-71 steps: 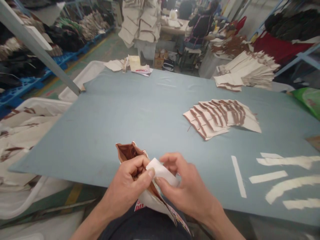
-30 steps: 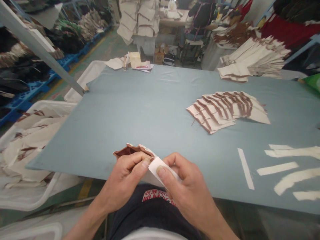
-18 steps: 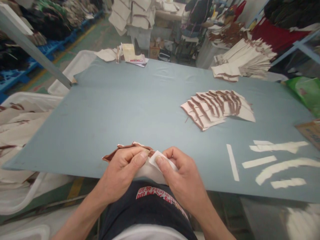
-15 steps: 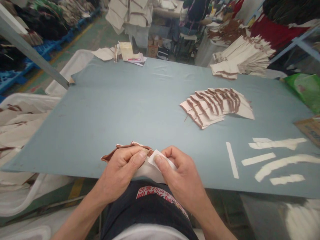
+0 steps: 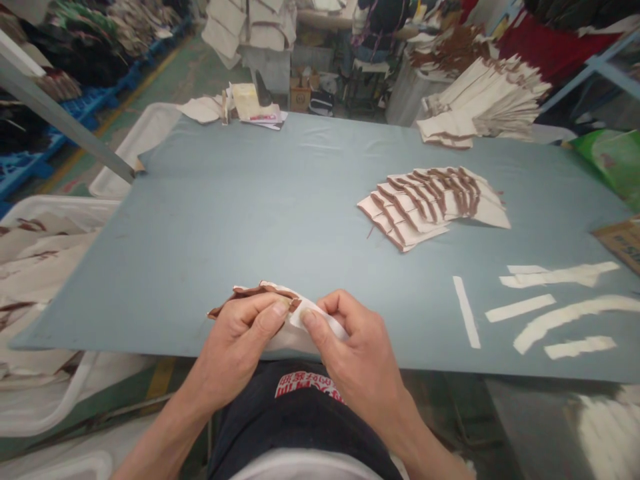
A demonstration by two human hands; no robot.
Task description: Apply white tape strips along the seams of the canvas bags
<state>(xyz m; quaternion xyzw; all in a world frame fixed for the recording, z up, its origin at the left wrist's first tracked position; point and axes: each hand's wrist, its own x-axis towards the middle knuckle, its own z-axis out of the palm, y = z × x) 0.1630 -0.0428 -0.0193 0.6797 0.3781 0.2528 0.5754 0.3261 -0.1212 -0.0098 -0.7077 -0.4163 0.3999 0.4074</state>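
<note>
Left hand (image 5: 239, 337) and right hand (image 5: 350, 347) together at 6 o'clock, at the near edge of the grey-blue table (image 5: 260, 200), both pinched shut on one cream fabric piece with brown trim (image 5: 280, 313). Fanned stack of like pieces (image 5: 430, 203) at 2 o'clock; white strips (image 5: 550, 307) at 3 o'clock.

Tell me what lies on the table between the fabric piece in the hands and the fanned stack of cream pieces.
Nothing: the head view shows only bare blue-grey table between the fabric piece and the fanned stack.
</note>
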